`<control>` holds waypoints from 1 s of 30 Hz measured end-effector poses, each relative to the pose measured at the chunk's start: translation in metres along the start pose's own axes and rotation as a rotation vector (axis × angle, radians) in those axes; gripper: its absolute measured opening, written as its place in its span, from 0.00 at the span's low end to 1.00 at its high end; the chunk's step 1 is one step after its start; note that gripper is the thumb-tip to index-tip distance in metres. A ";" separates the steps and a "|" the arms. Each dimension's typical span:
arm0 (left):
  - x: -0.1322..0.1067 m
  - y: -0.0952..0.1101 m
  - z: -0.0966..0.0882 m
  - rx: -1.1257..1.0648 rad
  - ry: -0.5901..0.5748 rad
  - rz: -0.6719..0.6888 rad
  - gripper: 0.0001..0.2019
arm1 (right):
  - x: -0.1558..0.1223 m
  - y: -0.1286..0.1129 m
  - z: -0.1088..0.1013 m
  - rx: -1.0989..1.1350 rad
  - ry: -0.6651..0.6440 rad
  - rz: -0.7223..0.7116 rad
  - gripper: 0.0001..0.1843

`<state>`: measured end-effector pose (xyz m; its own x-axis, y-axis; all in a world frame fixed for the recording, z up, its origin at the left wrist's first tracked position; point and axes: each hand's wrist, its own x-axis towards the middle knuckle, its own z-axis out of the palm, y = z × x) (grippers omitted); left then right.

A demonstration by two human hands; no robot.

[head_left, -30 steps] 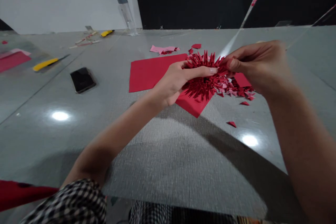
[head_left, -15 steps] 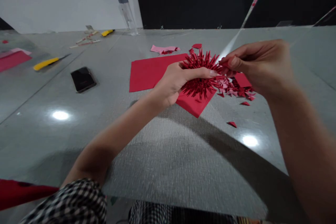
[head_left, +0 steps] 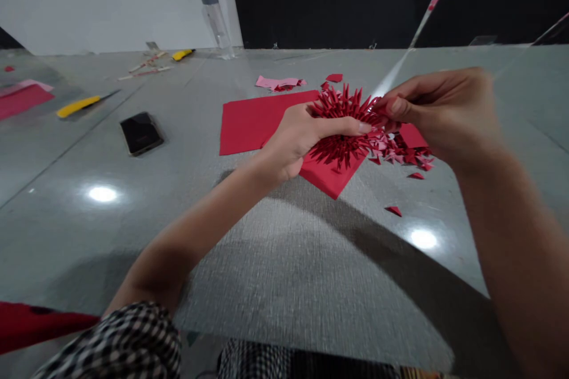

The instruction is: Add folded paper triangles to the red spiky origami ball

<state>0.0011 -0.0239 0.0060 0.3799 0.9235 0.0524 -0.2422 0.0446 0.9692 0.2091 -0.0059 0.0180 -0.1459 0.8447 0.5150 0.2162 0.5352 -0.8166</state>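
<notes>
Paper spikes (head_left: 343, 109) at two o'clock from centre could crumple if the left hand (head_left: 306, 131), curled closed around them, squeezes while the right hand (head_left: 447, 113), pinching a red piece (head_left: 383, 108) at three o'clock, presses.

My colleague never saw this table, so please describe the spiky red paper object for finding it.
On the grey table, find the flat red paper rectangle. At its right end, the left hand holds the spiky red paper object: a round cluster of points, unlike the loose red and pink paper pieces nearby.
</notes>
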 end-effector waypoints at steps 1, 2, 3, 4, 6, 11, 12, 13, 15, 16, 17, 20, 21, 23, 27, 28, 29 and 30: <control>0.000 0.000 0.000 -0.001 0.001 0.001 0.09 | 0.000 0.000 0.000 -0.015 0.000 0.001 0.24; 0.000 0.000 0.000 -0.002 0.002 -0.001 0.10 | 0.000 -0.001 0.000 -0.029 0.001 0.005 0.25; 0.000 0.000 0.000 -0.002 0.003 -0.005 0.10 | 0.000 -0.002 0.001 -0.040 0.001 0.007 0.26; 0.000 0.000 0.000 -0.002 0.005 -0.007 0.11 | 0.000 -0.003 0.001 -0.045 0.001 0.006 0.27; 0.000 0.000 0.000 -0.004 0.006 -0.007 0.12 | 0.000 -0.004 0.001 -0.038 0.003 0.004 0.27; -0.001 0.001 0.001 0.007 0.007 0.004 0.11 | 0.000 -0.004 0.002 -0.014 0.025 0.024 0.27; -0.002 0.001 0.001 0.011 0.009 0.007 0.11 | 0.000 -0.003 0.001 -0.014 0.027 0.022 0.27; -0.002 0.001 0.001 0.015 0.009 0.011 0.11 | 0.000 -0.002 0.001 -0.014 0.025 0.017 0.27; -0.002 0.001 0.001 0.021 0.003 0.017 0.10 | 0.000 0.000 0.000 -0.015 0.008 0.001 0.27; -0.002 0.001 0.000 0.024 -0.003 0.019 0.10 | 0.000 0.000 -0.001 -0.019 -0.002 -0.007 0.26; -0.002 0.001 0.000 0.028 -0.008 0.020 0.10 | 0.001 0.001 -0.001 -0.025 -0.009 -0.013 0.26; -0.001 0.001 0.001 0.036 -0.015 0.015 0.09 | 0.001 0.001 -0.002 -0.045 -0.013 -0.009 0.25; -0.001 0.000 0.001 0.038 -0.012 0.011 0.10 | 0.000 0.000 -0.001 -0.046 -0.009 -0.003 0.25; -0.001 0.000 0.001 0.038 0.000 0.006 0.11 | 0.000 -0.001 0.000 -0.052 -0.009 0.007 0.25; 0.000 -0.003 0.001 0.042 0.030 0.028 0.11 | -0.002 -0.004 0.002 -0.062 -0.041 -0.005 0.24; 0.001 -0.004 0.000 0.050 0.036 0.033 0.11 | -0.002 -0.005 0.002 -0.064 -0.047 -0.006 0.24; 0.002 -0.004 0.000 0.061 0.038 0.037 0.11 | -0.002 -0.005 0.003 -0.072 -0.048 -0.007 0.25; 0.002 -0.004 -0.001 0.073 0.036 0.040 0.12 | -0.002 -0.006 0.003 -0.084 -0.045 -0.009 0.25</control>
<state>0.0025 -0.0216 0.0022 0.3382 0.9373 0.0840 -0.1903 -0.0194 0.9815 0.2056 -0.0105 0.0209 -0.1911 0.8397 0.5083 0.2944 0.5431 -0.7864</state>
